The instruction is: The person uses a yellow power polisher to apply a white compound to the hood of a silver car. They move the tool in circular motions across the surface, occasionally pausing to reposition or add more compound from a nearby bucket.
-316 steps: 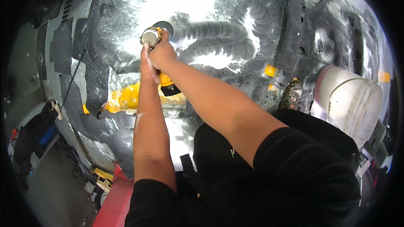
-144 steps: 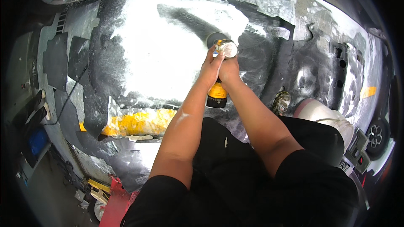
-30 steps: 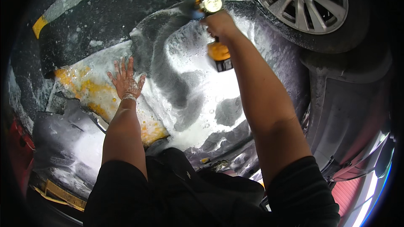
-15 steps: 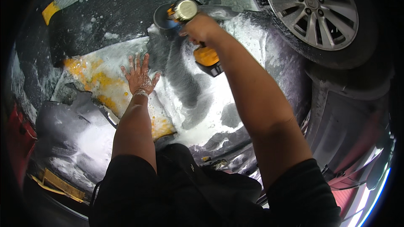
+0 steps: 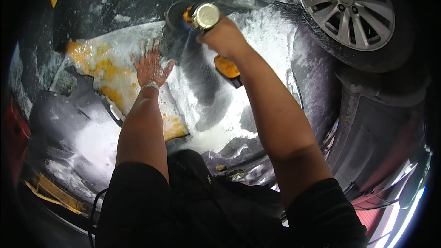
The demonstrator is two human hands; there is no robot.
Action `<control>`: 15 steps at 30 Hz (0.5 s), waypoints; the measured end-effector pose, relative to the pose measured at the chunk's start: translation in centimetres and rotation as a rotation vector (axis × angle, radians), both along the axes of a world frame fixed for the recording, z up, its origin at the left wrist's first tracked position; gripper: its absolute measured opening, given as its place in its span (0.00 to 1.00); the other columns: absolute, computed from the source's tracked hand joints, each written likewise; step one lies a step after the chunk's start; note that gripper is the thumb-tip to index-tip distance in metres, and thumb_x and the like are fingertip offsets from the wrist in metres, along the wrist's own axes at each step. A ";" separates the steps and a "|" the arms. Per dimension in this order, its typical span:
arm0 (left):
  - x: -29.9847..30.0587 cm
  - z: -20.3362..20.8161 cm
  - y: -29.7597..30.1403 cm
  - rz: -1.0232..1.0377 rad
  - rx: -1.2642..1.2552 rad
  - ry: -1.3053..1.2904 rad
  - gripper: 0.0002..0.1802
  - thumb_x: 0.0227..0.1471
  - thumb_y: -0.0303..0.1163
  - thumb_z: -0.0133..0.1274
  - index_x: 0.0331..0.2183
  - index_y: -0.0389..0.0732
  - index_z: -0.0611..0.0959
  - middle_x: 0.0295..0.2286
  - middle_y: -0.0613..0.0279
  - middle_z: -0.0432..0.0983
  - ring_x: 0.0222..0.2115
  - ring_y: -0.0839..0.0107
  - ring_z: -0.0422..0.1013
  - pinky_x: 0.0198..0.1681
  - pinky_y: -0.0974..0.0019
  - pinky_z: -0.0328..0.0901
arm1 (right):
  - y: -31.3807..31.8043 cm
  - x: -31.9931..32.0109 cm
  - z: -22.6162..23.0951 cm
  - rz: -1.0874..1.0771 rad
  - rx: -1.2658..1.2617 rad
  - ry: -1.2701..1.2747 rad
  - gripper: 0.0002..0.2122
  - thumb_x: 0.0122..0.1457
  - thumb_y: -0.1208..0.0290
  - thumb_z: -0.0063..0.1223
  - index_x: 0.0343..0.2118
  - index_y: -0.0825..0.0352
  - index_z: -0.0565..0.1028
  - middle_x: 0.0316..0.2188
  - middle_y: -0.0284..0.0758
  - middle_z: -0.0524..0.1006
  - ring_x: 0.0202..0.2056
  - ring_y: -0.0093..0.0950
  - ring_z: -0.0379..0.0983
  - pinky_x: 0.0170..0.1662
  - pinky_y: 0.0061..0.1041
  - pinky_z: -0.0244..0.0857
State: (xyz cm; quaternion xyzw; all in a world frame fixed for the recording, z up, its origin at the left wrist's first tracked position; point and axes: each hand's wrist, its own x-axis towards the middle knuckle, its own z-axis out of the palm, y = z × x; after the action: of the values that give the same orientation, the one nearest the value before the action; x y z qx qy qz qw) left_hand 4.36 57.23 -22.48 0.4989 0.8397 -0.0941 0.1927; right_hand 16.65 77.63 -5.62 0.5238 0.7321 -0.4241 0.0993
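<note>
My left hand (image 5: 152, 64) lies flat with fingers spread on a foamy, wet carpet-like piece (image 5: 126, 41) with yellow-orange patches. Foam coats its fingers. My right hand (image 5: 226, 39) is wrapped round the handle of a yellow and black cordless drill (image 5: 206, 17). The drill's round, pale end faces up toward me, and its yellow base (image 5: 227, 66) shows below my hand. Whatever is fitted at its working end is hidden beneath its body. Under and around it lies dark car carpet (image 5: 200, 62) with swirled scrub marks and thick white foam (image 5: 229, 105).
A tyre with a silver spoked wheel (image 5: 353, 4) stands at the far right, beside a dark car panel (image 5: 376, 142). More dark foamy carpet (image 5: 115, 7) spreads at the back. A yellow strip-like piece (image 5: 59, 195) lies at the near left, with something red (image 5: 16, 131) beyond it.
The view has shifted slightly. Against the carpet, my right hand and the drill have come a little nearer to me. My left hand stays flat on the yellow-patched piece.
</note>
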 end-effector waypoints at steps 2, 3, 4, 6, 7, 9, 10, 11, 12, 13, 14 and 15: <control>0.1 -0.6 -0.2 -0.017 0.035 0.035 0.53 0.58 0.71 0.46 0.74 0.58 0.49 0.73 0.67 0.47 0.75 0.58 0.34 0.73 0.32 0.27 | 0.7 0.3 1.3 0.057 0.125 -0.013 0.32 0.53 0.67 0.63 0.61 0.71 0.67 0.51 0.48 0.80 0.53 0.44 0.78 0.57 0.35 0.72; 0.1 -1.0 -0.4 -0.012 0.028 0.037 0.53 0.58 0.69 0.47 0.74 0.58 0.49 0.73 0.67 0.46 0.75 0.59 0.34 0.73 0.32 0.27 | 0.9 0.7 1.3 0.040 0.124 -0.001 0.31 0.54 0.66 0.62 0.60 0.71 0.67 0.51 0.48 0.80 0.53 0.44 0.78 0.56 0.36 0.72; 0.1 -1.3 -0.5 -0.009 0.023 0.039 0.52 0.59 0.68 0.47 0.74 0.58 0.48 0.73 0.68 0.45 0.75 0.59 0.34 0.73 0.32 0.27 | 0.4 0.9 2.0 0.018 0.085 -0.035 0.30 0.54 0.68 0.61 0.61 0.69 0.67 0.49 0.49 0.81 0.51 0.45 0.79 0.55 0.37 0.72; 0.1 -0.3 -0.2 -0.023 -0.064 0.057 0.51 0.60 0.65 0.48 0.74 0.58 0.47 0.73 0.69 0.44 0.75 0.59 0.33 0.73 0.32 0.27 | -2.3 2.4 1.7 0.155 -0.076 -0.024 0.30 0.55 0.69 0.61 0.61 0.67 0.67 0.48 0.50 0.81 0.51 0.46 0.79 0.54 0.39 0.72; 0.3 1.3 0.7 -0.045 -0.146 0.066 0.51 0.60 0.63 0.49 0.74 0.58 0.46 0.74 0.69 0.43 0.75 0.59 0.33 0.73 0.32 0.27 | -3.8 3.5 1.7 0.216 -0.154 -0.026 0.30 0.55 0.69 0.60 0.61 0.66 0.67 0.47 0.50 0.81 0.50 0.47 0.79 0.54 0.40 0.72; 0.3 1.6 0.8 -0.055 -0.211 0.099 0.52 0.60 0.61 0.50 0.74 0.59 0.44 0.74 0.70 0.41 0.75 0.59 0.33 0.73 0.32 0.28 | -7.7 4.6 2.5 0.342 -0.213 -0.049 0.28 0.56 0.70 0.59 0.61 0.63 0.68 0.46 0.52 0.81 0.50 0.48 0.79 0.54 0.42 0.71; 0.0 0.4 0.2 -0.052 -0.191 0.114 0.53 0.59 0.60 0.51 0.74 0.59 0.43 0.74 0.71 0.40 0.75 0.59 0.33 0.73 0.32 0.28 | -8.8 5.2 3.3 0.304 -0.224 -0.029 0.28 0.56 0.71 0.58 0.61 0.63 0.68 0.46 0.53 0.81 0.50 0.49 0.78 0.55 0.42 0.71; 0.2 0.5 0.3 -0.055 -0.170 0.129 0.54 0.59 0.60 0.53 0.74 0.59 0.42 0.74 0.71 0.39 0.75 0.59 0.33 0.73 0.32 0.29 | -9.3 6.0 3.6 0.259 -0.236 -0.011 0.27 0.56 0.71 0.58 0.60 0.63 0.69 0.47 0.53 0.80 0.51 0.49 0.78 0.55 0.43 0.71; 0.4 0.7 0.2 -0.058 -0.137 0.115 0.55 0.58 0.53 0.56 0.74 0.58 0.43 0.74 0.69 0.37 0.75 0.59 0.34 0.73 0.34 0.31 | -9.2 7.8 2.5 0.164 -0.191 0.073 0.26 0.56 0.72 0.59 0.60 0.64 0.70 0.46 0.52 0.81 0.51 0.48 0.79 0.55 0.41 0.71; 0.4 1.0 0.1 -0.044 -0.136 0.103 0.54 0.58 0.54 0.55 0.74 0.58 0.43 0.74 0.69 0.37 0.75 0.60 0.34 0.73 0.34 0.31 | -8.2 8.2 3.7 0.062 -0.177 -0.016 0.25 0.56 0.71 0.61 0.58 0.65 0.71 0.45 0.50 0.82 0.51 0.48 0.79 0.55 0.40 0.71; 0.5 0.9 0.3 -0.040 -0.125 0.084 0.53 0.59 0.55 0.54 0.74 0.58 0.43 0.74 0.69 0.37 0.75 0.60 0.34 0.73 0.34 0.31 | -6.7 9.8 3.4 0.020 -0.165 -0.057 0.24 0.56 0.70 0.63 0.57 0.66 0.72 0.42 0.47 0.83 0.46 0.44 0.81 0.51 0.38 0.73; 0.5 1.0 0.5 -0.038 -0.115 0.064 0.53 0.59 0.56 0.53 0.74 0.58 0.44 0.74 0.70 0.37 0.75 0.60 0.34 0.73 0.35 0.31 | -4.6 11.4 2.8 -0.024 -0.153 -0.097 0.24 0.57 0.70 0.65 0.56 0.67 0.73 0.39 0.45 0.84 0.42 0.41 0.83 0.47 0.36 0.75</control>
State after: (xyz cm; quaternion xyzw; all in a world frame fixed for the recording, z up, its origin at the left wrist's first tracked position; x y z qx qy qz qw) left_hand 4.90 57.75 -21.45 0.4996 0.8290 -0.1619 0.1922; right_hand 28.07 73.08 -2.82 0.5432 0.6855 -0.4541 0.1697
